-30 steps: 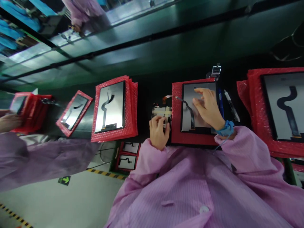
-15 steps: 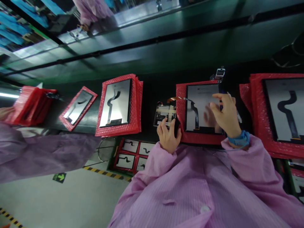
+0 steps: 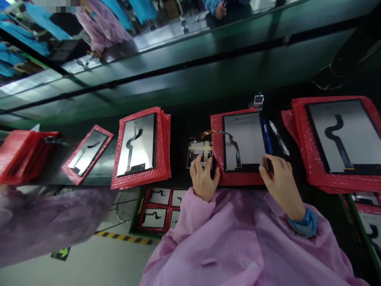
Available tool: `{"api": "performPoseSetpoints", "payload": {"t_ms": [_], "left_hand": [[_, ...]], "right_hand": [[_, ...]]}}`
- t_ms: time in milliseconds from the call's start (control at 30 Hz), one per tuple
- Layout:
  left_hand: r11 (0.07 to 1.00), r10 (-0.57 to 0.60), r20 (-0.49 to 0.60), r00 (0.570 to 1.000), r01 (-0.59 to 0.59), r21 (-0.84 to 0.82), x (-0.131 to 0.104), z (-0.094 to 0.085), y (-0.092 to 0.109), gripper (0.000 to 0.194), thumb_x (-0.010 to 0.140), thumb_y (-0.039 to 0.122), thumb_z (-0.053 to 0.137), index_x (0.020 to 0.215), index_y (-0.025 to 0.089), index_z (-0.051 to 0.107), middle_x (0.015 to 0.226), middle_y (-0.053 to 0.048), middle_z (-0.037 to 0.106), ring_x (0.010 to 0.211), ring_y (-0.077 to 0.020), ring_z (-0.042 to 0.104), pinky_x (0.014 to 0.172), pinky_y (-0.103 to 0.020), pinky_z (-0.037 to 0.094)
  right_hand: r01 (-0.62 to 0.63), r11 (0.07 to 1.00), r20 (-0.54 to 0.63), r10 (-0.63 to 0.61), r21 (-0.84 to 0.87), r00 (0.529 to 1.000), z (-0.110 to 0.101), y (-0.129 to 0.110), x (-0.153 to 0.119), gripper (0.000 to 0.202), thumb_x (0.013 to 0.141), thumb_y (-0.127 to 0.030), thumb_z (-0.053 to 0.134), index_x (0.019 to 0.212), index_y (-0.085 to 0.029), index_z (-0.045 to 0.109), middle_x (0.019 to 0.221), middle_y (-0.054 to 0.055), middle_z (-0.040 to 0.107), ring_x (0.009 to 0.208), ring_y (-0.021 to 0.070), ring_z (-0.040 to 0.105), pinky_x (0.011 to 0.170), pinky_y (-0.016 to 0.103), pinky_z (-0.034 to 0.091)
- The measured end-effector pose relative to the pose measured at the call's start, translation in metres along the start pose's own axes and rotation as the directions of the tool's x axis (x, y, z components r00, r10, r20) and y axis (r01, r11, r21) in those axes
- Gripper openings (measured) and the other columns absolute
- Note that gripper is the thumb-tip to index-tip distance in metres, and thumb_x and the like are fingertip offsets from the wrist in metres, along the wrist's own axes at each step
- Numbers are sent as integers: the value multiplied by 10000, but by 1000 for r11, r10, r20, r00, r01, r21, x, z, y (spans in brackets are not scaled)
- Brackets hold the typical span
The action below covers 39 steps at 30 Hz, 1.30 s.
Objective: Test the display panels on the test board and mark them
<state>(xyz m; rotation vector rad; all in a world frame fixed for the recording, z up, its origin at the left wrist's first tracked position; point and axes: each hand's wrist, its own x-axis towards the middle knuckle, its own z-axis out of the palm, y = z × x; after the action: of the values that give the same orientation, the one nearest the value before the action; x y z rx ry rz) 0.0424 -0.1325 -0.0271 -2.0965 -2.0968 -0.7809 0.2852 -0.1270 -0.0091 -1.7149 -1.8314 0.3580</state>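
My left hand [image 3: 204,176] lies with fingers spread on a small test circuit board [image 3: 195,150] crossed by yellowish tape. An orange flex cable [image 3: 207,134] runs from beside the board to the dark ribbon of a display panel [image 3: 248,139]. The panel rests face-up on a red bubble-wrap sleeve [image 3: 218,153]. My right hand [image 3: 279,180] is at the panel's lower right corner, thumb and fingers apart in a curve. Whether its fingertips press on the panel's edge is hard to see.
A blue pen [image 3: 267,137] and a white pen [image 3: 279,138] lie right of the panel. Stacks of sleeved display panels stand at right [image 3: 345,135] and left [image 3: 138,145]. A smaller panel [image 3: 89,153] lies farther left. A co-worker's sleeve [image 3: 59,222] reaches in at left.
My right hand has moved from over the panel's upper right down to its lower right corner. My left hand stays on the board. The camera view has shifted slightly.
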Motion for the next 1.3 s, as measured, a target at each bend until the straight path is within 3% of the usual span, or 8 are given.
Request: {"api": "performPoseSetpoints", "payload": {"t_ms": [167,367,600,767,867,1033,1133,1300], "left_hand": [[942,207,30,978,-191,-275,-5,15,21,438,993,267,466,1405,132,520,1342,-197,634,1290,-289,573,1106,-469,463],[937,206,72,976,-175,-303,0,19,27,409,1021,318,425,1342,106,563,1279,-203,674,1204,-304,624,1069,-490,496],[899,161,276,947,-26,-437,20,-5,12,475,1024,467,399,1310,151,610,1220,-159,711,1128,-292,658,1022,-473,524],[778,48,392,919,212,-591,55,-28,9,553,989,639,376,1067,197,701,1022,-106,756,989,-254,714,920,-406,559],[559,-137,229,964,266,-785,82,-38,14,623,972,695,332,1247,221,627,1294,-109,681,1215,-233,644,1018,-374,524],[195,-149,398,905,421,-886,104,-46,15,636,952,655,359,1425,256,510,1460,-87,591,1298,-267,609,997,-416,570],[190,-205,412,888,449,-873,103,-46,6,570,908,586,500,1370,260,573,1388,-76,649,1279,-291,624,960,-428,589],[234,-224,415,882,462,-855,106,-40,-10,541,919,551,455,1349,251,586,1296,-66,704,1251,-280,644,974,-415,580]], "right_hand": [[-70,993,-32,74,98,997,9,0,-2,501,940,-474,486,1326,-157,529,1257,189,639,1174,351,574,1034,582,432],[-198,949,-44,215,244,976,-9,-17,3,435,904,-480,544,1247,-214,574,1209,140,659,1131,325,576,958,525,498],[31,996,-140,-20,78,990,-30,-68,6,342,958,-402,494,1236,-210,546,1254,159,631,1181,362,559,1039,593,411],[192,944,-79,-177,266,981,-35,-110,9,377,970,-389,520,1314,-235,505,1355,161,578,1292,350,500,1078,596,405],[266,814,12,-318,517,948,-22,-124,15,433,988,-424,505,1387,-264,458,1441,124,541,1349,305,476,1113,543,430],[21,789,67,-79,614,995,29,-119,26,481,1027,-489,362,1435,-247,437,1406,134,556,1325,293,486,1130,561,419],[35,836,108,-112,547,988,50,-118,27,558,1003,-548,382,1425,-190,458,1395,175,559,1336,337,458,1146,623,368],[219,727,65,-341,650,938,52,-118,25,528,1001,-520,419,1441,-230,440,1464,127,523,1400,276,408,1183,524,374]]}}
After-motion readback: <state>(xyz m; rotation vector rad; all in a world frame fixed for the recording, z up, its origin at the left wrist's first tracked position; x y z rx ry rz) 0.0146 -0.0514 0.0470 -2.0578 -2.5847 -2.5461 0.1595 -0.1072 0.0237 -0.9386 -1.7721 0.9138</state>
